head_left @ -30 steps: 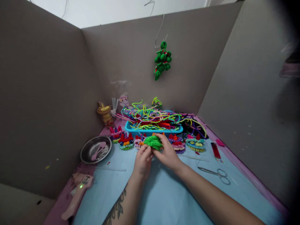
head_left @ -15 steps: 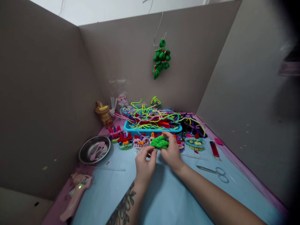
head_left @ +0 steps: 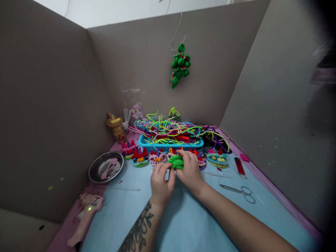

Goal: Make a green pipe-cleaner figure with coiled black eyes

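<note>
Both hands meet over the blue mat (head_left: 183,217) around a bright green pipe-cleaner piece (head_left: 175,161). My right hand (head_left: 189,171) wraps its fingers over the piece from the right. My left hand (head_left: 160,182) pinches its left end with curled fingers. Just behind the hands runs a row of small colourful pipe-cleaner figures (head_left: 140,157). Further back a blue tray (head_left: 147,141) holds a tangle of loose pipe cleaners (head_left: 170,129).
A metal dish (head_left: 105,167) with a pink spoon lies at left. A pink glue gun (head_left: 85,217) with a green light lies near the left front. Scissors (head_left: 237,190) and a red cutter (head_left: 239,166) lie at right. A green figure (head_left: 180,64) hangs on the cardboard wall.
The green piece has come down closer to the mat. My left hand has closed back onto its left end after briefly hanging apart from it.
</note>
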